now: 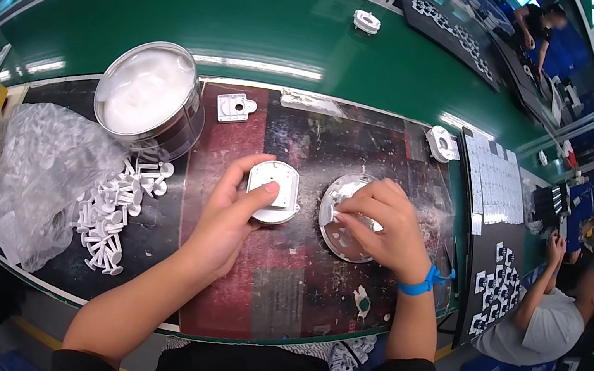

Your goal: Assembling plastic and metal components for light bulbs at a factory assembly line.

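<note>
Gripping a white housing at frame centre with my left hand, thumb pressed on top, while my right hand pinches something too small to tell over the metal disc just right of it. The grease tin sits upper left; greasy fingers could let the housing slip, I'd guess
</note>
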Demonstrator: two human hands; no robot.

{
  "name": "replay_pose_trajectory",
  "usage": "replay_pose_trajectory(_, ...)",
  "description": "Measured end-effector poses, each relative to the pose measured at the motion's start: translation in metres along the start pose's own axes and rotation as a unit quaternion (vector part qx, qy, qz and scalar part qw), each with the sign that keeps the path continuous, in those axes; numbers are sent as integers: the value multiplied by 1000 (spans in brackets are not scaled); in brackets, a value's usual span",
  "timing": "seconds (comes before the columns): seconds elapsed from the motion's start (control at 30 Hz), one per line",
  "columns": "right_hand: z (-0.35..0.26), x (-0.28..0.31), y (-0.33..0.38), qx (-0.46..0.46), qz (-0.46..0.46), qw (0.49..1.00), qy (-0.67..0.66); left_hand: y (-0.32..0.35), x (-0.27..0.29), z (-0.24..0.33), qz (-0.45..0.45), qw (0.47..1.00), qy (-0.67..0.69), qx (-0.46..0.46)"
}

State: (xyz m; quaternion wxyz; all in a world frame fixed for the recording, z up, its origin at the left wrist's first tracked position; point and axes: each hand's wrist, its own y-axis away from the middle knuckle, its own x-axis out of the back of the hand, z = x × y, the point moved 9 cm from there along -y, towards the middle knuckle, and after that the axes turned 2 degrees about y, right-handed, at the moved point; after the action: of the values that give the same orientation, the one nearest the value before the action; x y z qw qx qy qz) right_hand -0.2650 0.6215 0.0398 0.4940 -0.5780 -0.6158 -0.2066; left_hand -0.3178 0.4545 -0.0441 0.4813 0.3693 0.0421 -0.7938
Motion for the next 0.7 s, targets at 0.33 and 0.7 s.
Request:
replay_pose_trajectory(0.33,0,-2,-1,-5,-8,1000,-11,0,0,-1,-1,1000,-3,5)
replay_pose_trajectory(0.7,6,12,0,-65,62,992,-90,2,2,0,3,1000,2,4)
